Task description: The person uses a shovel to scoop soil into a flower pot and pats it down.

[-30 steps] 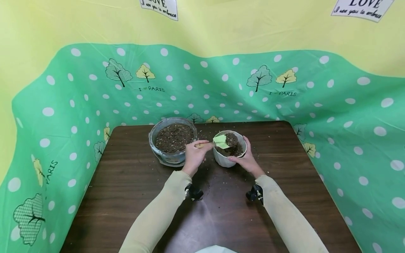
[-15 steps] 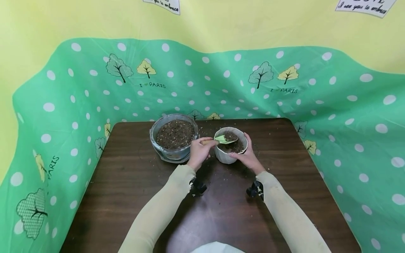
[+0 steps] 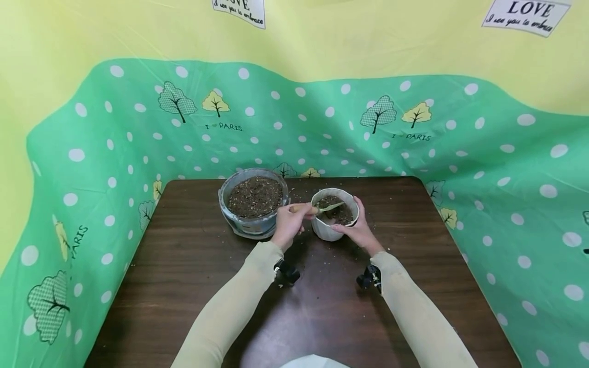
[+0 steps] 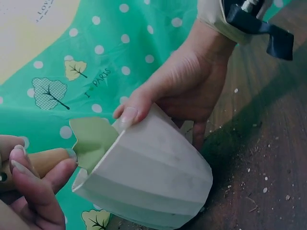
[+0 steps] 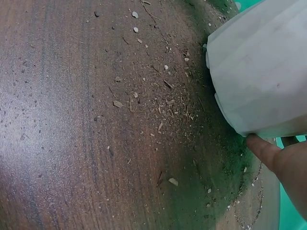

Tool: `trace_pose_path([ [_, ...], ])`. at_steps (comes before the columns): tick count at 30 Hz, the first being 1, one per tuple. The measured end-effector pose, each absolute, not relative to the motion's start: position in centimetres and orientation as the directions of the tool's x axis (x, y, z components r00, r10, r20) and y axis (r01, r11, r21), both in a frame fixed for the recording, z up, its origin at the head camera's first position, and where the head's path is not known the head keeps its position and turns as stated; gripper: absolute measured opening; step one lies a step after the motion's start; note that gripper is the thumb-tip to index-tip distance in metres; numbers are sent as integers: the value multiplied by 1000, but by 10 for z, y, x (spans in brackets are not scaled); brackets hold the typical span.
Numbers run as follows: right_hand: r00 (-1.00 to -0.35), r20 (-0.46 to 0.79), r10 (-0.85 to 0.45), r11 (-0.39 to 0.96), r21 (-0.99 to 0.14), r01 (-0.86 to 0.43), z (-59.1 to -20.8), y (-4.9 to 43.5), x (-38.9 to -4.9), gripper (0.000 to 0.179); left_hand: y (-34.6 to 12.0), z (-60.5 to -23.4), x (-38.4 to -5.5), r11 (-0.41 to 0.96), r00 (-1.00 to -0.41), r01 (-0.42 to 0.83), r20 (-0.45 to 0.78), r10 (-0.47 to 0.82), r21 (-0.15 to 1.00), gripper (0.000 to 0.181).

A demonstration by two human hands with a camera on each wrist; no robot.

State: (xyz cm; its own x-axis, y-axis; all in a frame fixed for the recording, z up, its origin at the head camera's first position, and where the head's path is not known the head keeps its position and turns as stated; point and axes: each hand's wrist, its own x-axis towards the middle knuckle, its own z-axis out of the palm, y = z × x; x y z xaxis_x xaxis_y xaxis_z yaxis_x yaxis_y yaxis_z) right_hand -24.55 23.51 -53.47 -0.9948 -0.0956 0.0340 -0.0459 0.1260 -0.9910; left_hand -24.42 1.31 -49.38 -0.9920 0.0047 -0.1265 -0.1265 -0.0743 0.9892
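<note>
My left hand point(image 3: 289, 223) grips the wooden handle of a small green trowel point(image 4: 92, 141). The trowel's blade is turned on its edge inside the mouth of a white faceted flower pot point(image 3: 325, 231). Dark soil point(image 3: 344, 212) lies in this pot below the blade. My right hand point(image 3: 361, 231) holds the pot at its right side, with the thumb over the rim and the other fingers around the outer wall. In the right wrist view a finger touches the pot's lower wall point(image 5: 259, 72).
Left of the white pot stands a wider grey tub point(image 3: 228, 213), filled with dark soil. Crumbs of soil and pale bits are scattered on the brown wooden table point(image 3: 184, 266) around the white pot. A green and yellow printed cloth point(image 3: 276, 122) hangs behind and at both sides.
The trowel has tipped from lying flat with a heap of soil to standing on its edge, and the soil is off the blade. The right hand keeps its hold on the pot.
</note>
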Motion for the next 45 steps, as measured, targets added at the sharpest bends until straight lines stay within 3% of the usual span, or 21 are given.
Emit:
trace_pose_path([
  [11,-993,42,-107,123,-991,-55,-526,233,-258,110,-10,-459,-244,-189,-996,-71,-60,67,979,26],
  [19,-994,-1,-108,132,-991,-13,-521,236,-264,110,-52,-428,-248,-196,-999,34,32,-12,980,39],
  [33,-993,-29,-117,119,-993,15,-542,240,-251,114,-158,-415,-233,52,-980,69,77,-183,996,41],
  [45,-994,12,-109,153,-988,-29,-566,246,-247,112,-193,-430,-231,338,-961,94,175,-215,936,28],
])
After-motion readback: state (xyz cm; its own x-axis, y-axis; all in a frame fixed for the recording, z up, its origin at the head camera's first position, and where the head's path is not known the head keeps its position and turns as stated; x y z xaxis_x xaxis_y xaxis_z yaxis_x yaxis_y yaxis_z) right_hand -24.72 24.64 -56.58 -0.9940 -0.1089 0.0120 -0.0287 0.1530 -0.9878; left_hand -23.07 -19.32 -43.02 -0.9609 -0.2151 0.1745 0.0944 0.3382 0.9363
